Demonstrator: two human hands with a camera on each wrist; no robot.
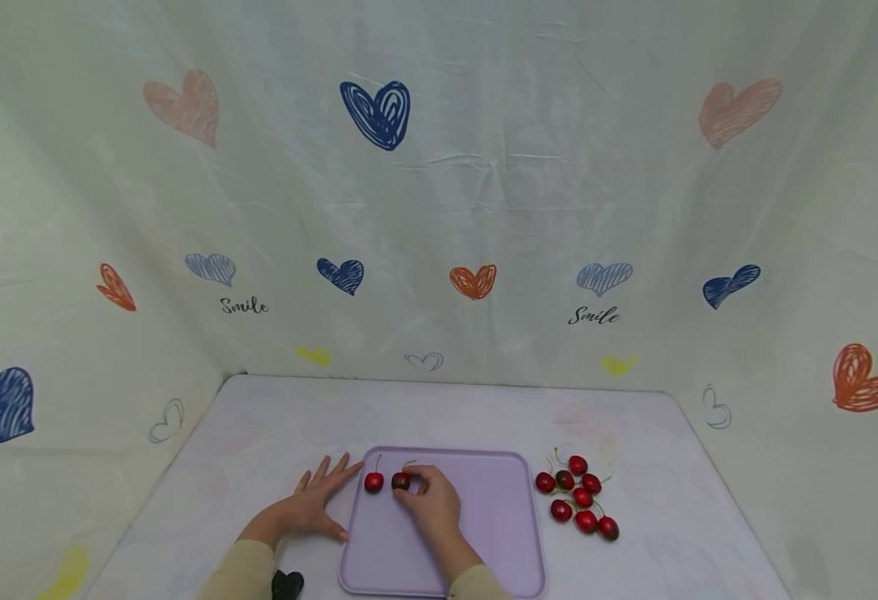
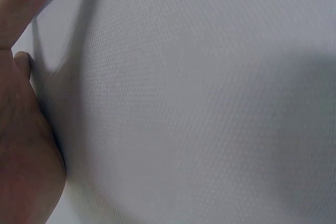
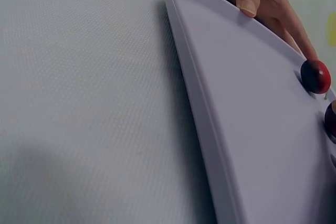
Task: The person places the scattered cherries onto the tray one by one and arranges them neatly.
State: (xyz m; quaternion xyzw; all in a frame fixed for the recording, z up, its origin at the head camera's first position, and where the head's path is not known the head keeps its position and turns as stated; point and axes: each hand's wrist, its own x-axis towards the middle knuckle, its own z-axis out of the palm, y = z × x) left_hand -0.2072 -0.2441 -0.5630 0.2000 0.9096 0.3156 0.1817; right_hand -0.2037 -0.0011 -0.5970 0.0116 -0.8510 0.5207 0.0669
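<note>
On the lavender tray (image 1: 484, 525), my right hand (image 1: 436, 504) pinches a dark red cherry (image 1: 400, 482) between thumb and fingers near the upper left corner. Left of it sits another red cherry (image 1: 373, 482) with its stem pointing up. My left hand (image 1: 309, 507) spreads its fingers at the tray's left side, with thumb and a fingertip at the rim. In the right wrist view the left hand's thumb (image 3: 248, 1) touches the tray edge, and both cherries show at the right. The left wrist view catches only part of the left hand (image 2: 26, 145) over the tablecloth.
Several red cherries (image 1: 582, 497) with stems lie in a loose cluster on the white table (image 1: 656, 467), right of the tray. A dark heart shape (image 1: 287, 585) shows beside the left sleeve. A curtain with printed hearts (image 1: 439, 200) hangs behind the table.
</note>
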